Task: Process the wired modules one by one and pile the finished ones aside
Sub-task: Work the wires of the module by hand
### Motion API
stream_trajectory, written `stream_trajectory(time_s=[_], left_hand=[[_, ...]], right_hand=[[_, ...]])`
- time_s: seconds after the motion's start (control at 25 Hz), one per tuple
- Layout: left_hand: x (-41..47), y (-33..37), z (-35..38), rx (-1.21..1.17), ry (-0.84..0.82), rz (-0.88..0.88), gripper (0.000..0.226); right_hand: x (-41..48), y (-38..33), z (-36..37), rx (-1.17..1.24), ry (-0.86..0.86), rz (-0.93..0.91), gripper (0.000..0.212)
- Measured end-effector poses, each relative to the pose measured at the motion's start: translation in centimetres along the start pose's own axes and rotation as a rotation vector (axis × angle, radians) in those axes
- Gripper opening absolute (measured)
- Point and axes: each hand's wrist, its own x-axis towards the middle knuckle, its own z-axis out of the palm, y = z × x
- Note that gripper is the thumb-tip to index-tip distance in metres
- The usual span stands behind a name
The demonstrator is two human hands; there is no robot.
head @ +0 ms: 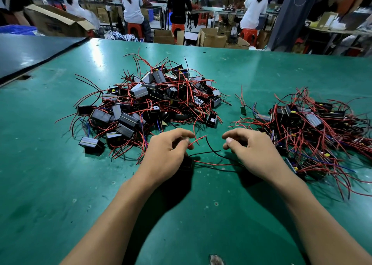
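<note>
Green worktop (261, 73). Left hand (167, 154) just left of centre, fingers (181, 133) curled, thumb and forefinger pinching a red wire (198, 140) whose free end stuck out toward 2 o'clock. Black module (186, 165) sat half hidden under the left palm, at its 4 o'clock edge; couldn't tell if it was gripped or lying on the worktop. Right hand (249, 152) just right of centre, apart from the left, its fingers curled inward too. Thin black wire (213, 151) and another red lead (217, 164) ran from the module across the gap and under the right palm; couldn't tell if that hand grasped them. Big pile of modules (149, 103) with tangled red and black leads at 11 o'clock from the hands, its near edge just beyond the left knuckles. Second pile (314, 128) at 3 o'clock, touching the right wrist side. Small green circuit board (243, 110) lay alone between the piles. People on red stools (133, 28) at benches at 12 o'clock, far back.
</note>
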Motion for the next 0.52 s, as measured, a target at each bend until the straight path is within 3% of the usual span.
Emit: stream_trajectory(time_s=[0.32,0.52], left_hand=[[0.6,0.3,-1.5,-0.086,-0.244,-0.155,0.011],[0.9,0.7,-1.3,-0.013,-0.321,-0.118,0.014]], right_hand=[[-0.4,-0.3,-0.6,-0.105,-0.325,0.049,0.01],[-0.6,-0.7,-0.4,-0.013,-0.491,0.0,0.006]])
